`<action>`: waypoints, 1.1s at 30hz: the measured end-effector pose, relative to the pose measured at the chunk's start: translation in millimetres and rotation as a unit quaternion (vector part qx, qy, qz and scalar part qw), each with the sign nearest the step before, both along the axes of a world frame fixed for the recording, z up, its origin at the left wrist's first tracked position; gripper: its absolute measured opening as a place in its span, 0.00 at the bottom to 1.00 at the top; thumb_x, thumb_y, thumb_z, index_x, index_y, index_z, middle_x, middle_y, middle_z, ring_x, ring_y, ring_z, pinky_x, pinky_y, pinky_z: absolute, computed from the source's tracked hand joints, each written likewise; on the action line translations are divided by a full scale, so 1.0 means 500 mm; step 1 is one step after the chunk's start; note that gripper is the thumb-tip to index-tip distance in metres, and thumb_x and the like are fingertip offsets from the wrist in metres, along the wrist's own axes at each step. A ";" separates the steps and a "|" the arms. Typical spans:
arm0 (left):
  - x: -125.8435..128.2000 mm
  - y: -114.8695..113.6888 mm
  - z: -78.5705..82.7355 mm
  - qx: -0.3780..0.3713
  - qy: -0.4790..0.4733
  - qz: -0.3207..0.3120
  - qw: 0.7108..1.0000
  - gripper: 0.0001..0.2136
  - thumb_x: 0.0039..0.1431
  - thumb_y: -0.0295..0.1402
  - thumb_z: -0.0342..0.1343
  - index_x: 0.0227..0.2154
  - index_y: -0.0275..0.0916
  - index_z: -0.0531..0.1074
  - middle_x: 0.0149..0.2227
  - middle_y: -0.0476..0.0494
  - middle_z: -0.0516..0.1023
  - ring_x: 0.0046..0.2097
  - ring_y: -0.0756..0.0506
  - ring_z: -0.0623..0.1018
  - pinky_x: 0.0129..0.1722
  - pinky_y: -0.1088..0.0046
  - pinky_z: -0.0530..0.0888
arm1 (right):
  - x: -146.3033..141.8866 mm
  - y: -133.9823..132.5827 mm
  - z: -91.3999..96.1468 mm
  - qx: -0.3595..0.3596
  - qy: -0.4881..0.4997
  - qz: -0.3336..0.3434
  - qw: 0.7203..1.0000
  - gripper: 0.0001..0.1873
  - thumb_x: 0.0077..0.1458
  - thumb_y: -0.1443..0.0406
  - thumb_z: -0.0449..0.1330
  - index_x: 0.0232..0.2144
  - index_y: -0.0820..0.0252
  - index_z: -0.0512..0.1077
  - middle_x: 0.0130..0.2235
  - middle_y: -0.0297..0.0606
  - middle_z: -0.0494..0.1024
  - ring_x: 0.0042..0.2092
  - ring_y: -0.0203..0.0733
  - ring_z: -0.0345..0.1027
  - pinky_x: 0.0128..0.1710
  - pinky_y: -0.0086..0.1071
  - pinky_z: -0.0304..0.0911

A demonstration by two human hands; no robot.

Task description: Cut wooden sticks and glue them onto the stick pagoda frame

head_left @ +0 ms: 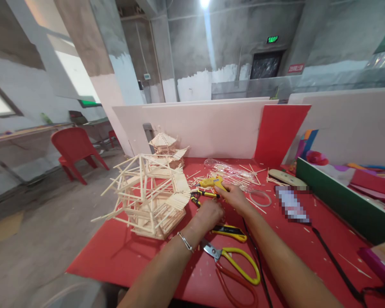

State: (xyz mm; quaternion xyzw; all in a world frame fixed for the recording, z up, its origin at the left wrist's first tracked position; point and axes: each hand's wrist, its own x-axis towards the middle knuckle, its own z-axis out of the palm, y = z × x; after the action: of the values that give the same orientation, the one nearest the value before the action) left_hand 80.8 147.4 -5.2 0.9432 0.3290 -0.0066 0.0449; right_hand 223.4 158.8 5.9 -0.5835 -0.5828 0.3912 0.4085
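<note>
My right hand (235, 197) is closed around the handle of a yellow hot glue gun (213, 182), whose nozzle points left. Just below it, my left hand (211, 212) is curled with its fingertips mostly hidden; what it holds, if anything, I cannot make out. Black-and-yellow pliers (205, 194) lie between the glue gun and my left hand. Left of my hands stands a pavilion frame (150, 199) of thin wooden sticks, with part of its roof covered. Under my wrists lie a yellow utility knife (230, 232) and scissors (226, 256) with yellow and red handles.
Behind the frame stands a smaller stick pavilion (163, 143). Loose sticks (244, 182) and a clear plastic bag (226, 168) lie farther back. A roll of clear tape (259, 198) is at right. A green-sided box (333, 199) bounds the right side; a red chair (75, 145) stands left.
</note>
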 end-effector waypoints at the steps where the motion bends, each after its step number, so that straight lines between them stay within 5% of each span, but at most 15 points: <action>1: 0.002 0.003 0.002 0.001 -0.010 -0.007 1.000 0.17 0.62 0.37 0.56 0.52 0.37 0.69 0.53 0.37 0.72 0.48 0.40 0.76 0.45 0.56 0.75 | 0.002 0.000 -0.001 0.000 -0.001 0.001 1.000 0.18 0.62 0.56 0.58 0.49 0.62 0.70 0.49 0.39 0.73 0.46 0.44 0.71 0.45 0.42 0.70; 4: -0.002 -0.005 0.019 0.010 -0.059 -0.018 0.998 0.14 0.62 0.36 0.56 0.49 0.37 0.72 0.50 0.38 0.75 0.47 0.41 0.77 0.45 0.57 0.75 | 0.011 -0.001 -0.002 0.004 -0.008 0.005 1.000 0.18 0.62 0.56 0.58 0.49 0.62 0.69 0.49 0.40 0.73 0.46 0.44 0.71 0.44 0.42 0.70; 7: -0.031 -0.053 0.040 0.032 -0.136 0.003 0.990 0.07 0.62 0.29 0.54 0.35 0.36 0.78 0.38 0.38 0.79 0.45 0.41 0.78 0.45 0.63 0.75 | 0.021 -0.005 -0.003 0.002 -0.019 0.012 1.000 0.18 0.62 0.56 0.58 0.49 0.62 0.70 0.48 0.40 0.74 0.45 0.43 0.71 0.44 0.42 0.70; 11: -0.097 -0.157 0.043 0.044 -0.261 0.071 0.962 0.15 0.60 0.20 0.47 0.42 0.37 0.78 0.48 0.35 0.78 0.48 0.45 0.78 0.46 0.71 0.75 | 0.023 -0.011 -0.017 -0.028 -0.035 0.045 0.998 0.18 0.62 0.56 0.58 0.48 0.62 0.70 0.47 0.39 0.74 0.44 0.43 0.71 0.43 0.41 0.70; 14: -0.141 -0.224 0.033 -0.057 -0.510 0.132 0.848 0.16 0.55 0.20 0.50 0.37 0.40 0.81 0.42 0.39 0.82 0.43 0.46 0.81 0.45 0.70 0.77 | 0.017 -0.011 -0.036 -0.055 -0.051 0.078 0.994 0.18 0.62 0.56 0.58 0.47 0.63 0.70 0.47 0.38 0.74 0.44 0.43 0.71 0.43 0.40 0.70; 18: -0.169 -0.271 0.037 -0.182 -0.615 0.203 0.740 0.12 0.56 0.28 0.56 0.40 0.40 0.82 0.42 0.36 0.83 0.45 0.40 0.81 0.45 0.62 0.78 | 0.012 -0.010 -0.058 -0.072 -0.070 0.089 0.991 0.18 0.62 0.56 0.58 0.47 0.63 0.70 0.46 0.38 0.74 0.44 0.43 0.71 0.43 0.40 0.70; 22: -0.172 -0.278 0.051 -0.312 -0.714 0.245 0.577 0.14 0.60 0.37 0.54 0.31 0.36 0.83 0.42 0.33 0.81 0.39 0.39 0.81 0.40 0.59 0.79 | 0.016 -0.018 -0.064 -0.065 -0.081 0.086 0.991 0.17 0.62 0.55 0.58 0.44 0.64 0.71 0.43 0.36 0.75 0.40 0.41 0.72 0.39 0.37 0.70; 26: -0.166 -0.269 0.037 -0.324 -0.736 0.287 0.520 0.04 0.46 0.30 0.66 0.27 0.37 0.82 0.39 0.38 0.81 0.37 0.42 0.81 0.40 0.63 0.79 | 0.030 -0.038 -0.064 -0.051 -0.081 0.077 0.992 0.18 0.61 0.53 0.58 0.37 0.64 0.72 0.33 0.32 0.74 0.31 0.34 0.69 0.31 0.30 0.67; 28: -0.159 -0.264 0.021 -0.320 -0.727 0.298 0.529 0.03 0.46 0.27 0.65 0.27 0.36 0.81 0.38 0.39 0.81 0.36 0.43 0.81 0.39 0.64 0.80 | 0.040 -0.051 -0.067 -0.043 -0.079 0.068 0.994 0.20 0.59 0.51 0.58 0.34 0.64 0.73 0.28 0.30 0.73 0.27 0.32 0.66 0.27 0.28 0.63; 29: -0.154 -0.261 0.014 -0.309 -0.713 0.295 0.556 0.03 0.48 0.27 0.63 0.27 0.36 0.81 0.39 0.39 0.81 0.36 0.43 0.81 0.38 0.65 0.80 | 0.046 -0.059 -0.068 -0.039 -0.078 0.063 0.994 0.21 0.58 0.50 0.59 0.33 0.64 0.73 0.27 0.29 0.73 0.27 0.32 0.65 0.26 0.27 0.60; 31: -0.137 -0.253 0.003 -0.256 -0.645 0.257 0.673 0.07 0.51 0.23 0.56 0.29 0.35 0.80 0.39 0.38 0.82 0.38 0.43 0.81 0.37 0.68 0.79 | 0.059 -0.073 -0.073 -0.036 -0.081 0.048 0.995 0.24 0.56 0.47 0.59 0.33 0.65 0.75 0.25 0.29 0.72 0.27 0.33 0.65 0.25 0.28 0.57; 33: -0.113 -0.239 -0.002 -0.177 -0.512 0.174 0.823 0.15 0.53 0.17 0.49 0.32 0.35 0.79 0.39 0.38 0.82 0.39 0.45 0.81 0.38 0.70 0.78 | 0.074 -0.088 -0.078 -0.036 -0.091 0.029 0.995 0.26 0.56 0.46 0.58 0.34 0.65 0.75 0.25 0.29 0.73 0.27 0.34 0.66 0.26 0.28 0.58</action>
State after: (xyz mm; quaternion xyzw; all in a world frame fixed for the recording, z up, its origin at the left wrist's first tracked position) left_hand 24.4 27.8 -6.3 0.7140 0.4108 0.4267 0.3732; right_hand 260.4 115.0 -33.1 -0.6141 -0.6196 0.3688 0.3210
